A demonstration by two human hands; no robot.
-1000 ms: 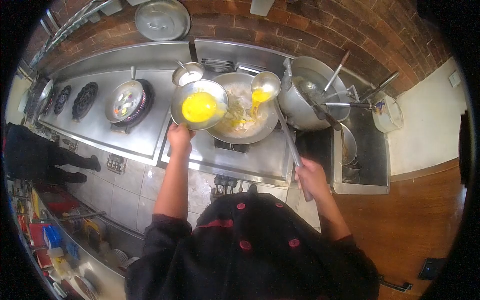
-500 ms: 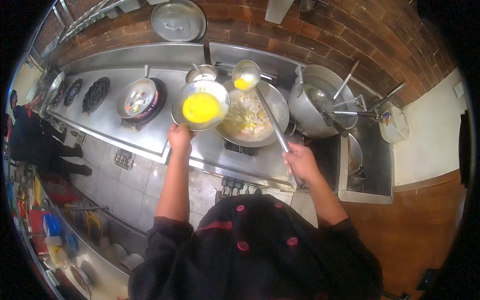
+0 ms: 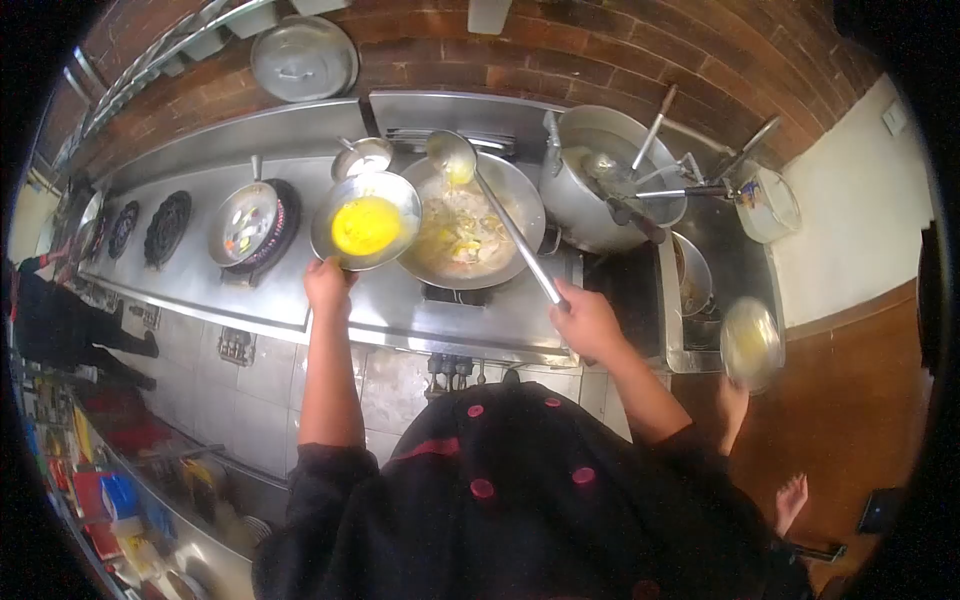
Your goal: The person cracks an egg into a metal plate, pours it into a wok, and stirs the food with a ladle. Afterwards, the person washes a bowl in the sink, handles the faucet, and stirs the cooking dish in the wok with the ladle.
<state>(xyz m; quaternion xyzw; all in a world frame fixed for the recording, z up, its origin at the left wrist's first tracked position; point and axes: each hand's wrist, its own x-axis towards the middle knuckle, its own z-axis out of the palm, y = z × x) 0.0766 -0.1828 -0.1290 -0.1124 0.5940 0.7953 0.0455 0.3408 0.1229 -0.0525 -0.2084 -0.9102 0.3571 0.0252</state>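
Note:
My left hand (image 3: 328, 288) grips the edge of a metal bowl (image 3: 402, 230) containing bright yellow liquid that looks like beaten egg. The bowl is held just left of a wide pan (image 3: 530, 222), overlapping its edge from here. In that pan lies pale, brothy food (image 3: 462, 235) with yellow bits. My right hand (image 3: 588, 318) is closed round the handle of a long ladle (image 3: 522, 245). Its cup hangs over the far left side of the pan, with a little yellow residue in it.
Right of the pan stands a large pot (image 3: 592, 212) with utensils in it. A frying pan (image 3: 242, 222) sits on a left burner, a small pan (image 3: 362, 158) behind the bowl. At right, another person's hand (image 3: 734, 405) holds a blurred, clear-looking container (image 3: 752, 345).
The ladle's cup has tipped and most of its yellow contents are gone from it. The view has shifted rightward. Another person's hands and a container have come in at right.

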